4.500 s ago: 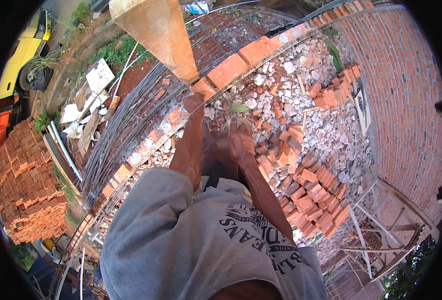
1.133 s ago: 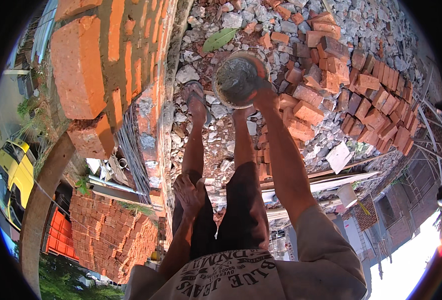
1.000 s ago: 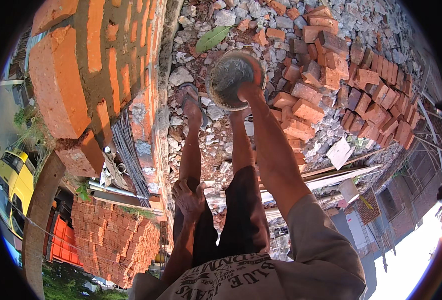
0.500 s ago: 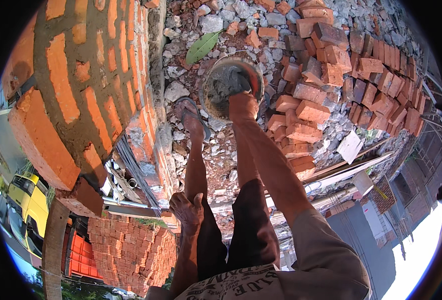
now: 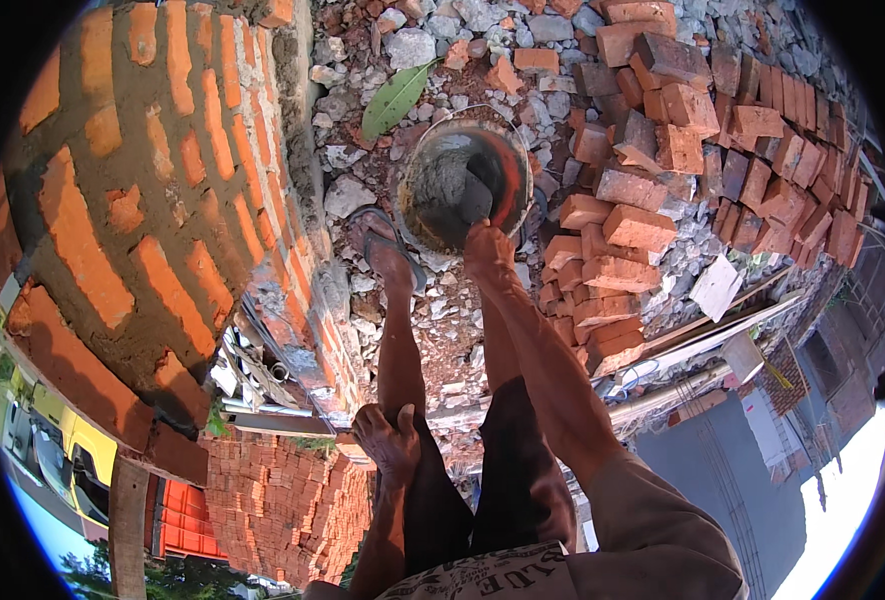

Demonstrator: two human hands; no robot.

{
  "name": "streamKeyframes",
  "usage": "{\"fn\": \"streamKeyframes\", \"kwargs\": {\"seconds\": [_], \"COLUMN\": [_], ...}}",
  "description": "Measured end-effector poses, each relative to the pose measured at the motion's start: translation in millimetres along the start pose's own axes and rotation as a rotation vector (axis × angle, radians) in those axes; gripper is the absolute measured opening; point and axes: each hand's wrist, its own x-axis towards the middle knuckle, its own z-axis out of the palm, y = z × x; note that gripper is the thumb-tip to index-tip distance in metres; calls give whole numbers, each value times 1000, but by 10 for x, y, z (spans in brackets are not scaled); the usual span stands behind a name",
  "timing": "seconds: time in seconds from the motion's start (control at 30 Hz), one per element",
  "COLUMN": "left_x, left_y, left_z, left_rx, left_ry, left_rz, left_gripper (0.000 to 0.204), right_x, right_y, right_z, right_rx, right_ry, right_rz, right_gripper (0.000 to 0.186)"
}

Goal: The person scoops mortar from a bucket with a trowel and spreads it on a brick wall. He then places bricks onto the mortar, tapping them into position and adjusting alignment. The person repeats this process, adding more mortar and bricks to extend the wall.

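Note:
A bucket (image 5: 526, 150) stands on the rubble between my feet, with wet grey mortar (image 5: 441, 178) inside. My right hand (image 5: 490, 250) is closed around the handle of a trowel at the bucket's near rim. The dark trowel blade (image 5: 477, 196) reaches down into the bucket against the mortar; its tip is hard to make out. On my left knee lies my left hand (image 5: 387, 438), empty, with the thumb apart from the fingers.
To the left rises a brick wall (image 5: 88, 235) with wet mortar joints. Loose bricks (image 5: 635, 225) are heaped on the right. Broken stones (image 5: 348, 197) and a green leaf (image 5: 399, 100) lie around the bucket. Farther back are a brick stack (image 5: 283, 500) and a yellow truck (image 5: 88, 440).
My right hand has drawn back from inside the bucket to its near rim, and more of the trowel blade shows. The left hand stays on the knee. The view has shifted slightly.

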Motion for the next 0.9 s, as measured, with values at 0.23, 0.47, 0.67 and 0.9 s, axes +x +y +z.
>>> {"fn": "streamKeyframes", "kwargs": {"seconds": [0.23,0.47,0.67,0.9], "left_x": [10,-15,-18,-25], "left_y": [69,105,154,187], "left_z": [-19,5,6,27], "left_rx": [42,88,133,128], "left_ry": [-5,-14,-16,-20], "left_rz": [-10,-15,-17,-59], "left_gripper": [49,47,47,47], "right_x": [167,275,201,-110], "right_y": [103,193,-26,-143], "right_z": [453,778,373,13], "right_rx": [283,781,1521,2750], "right_ry": [-63,118,-489,-1103], "right_rz": [-139,-263,234,328], "right_gripper": [23,13,25,42]}}
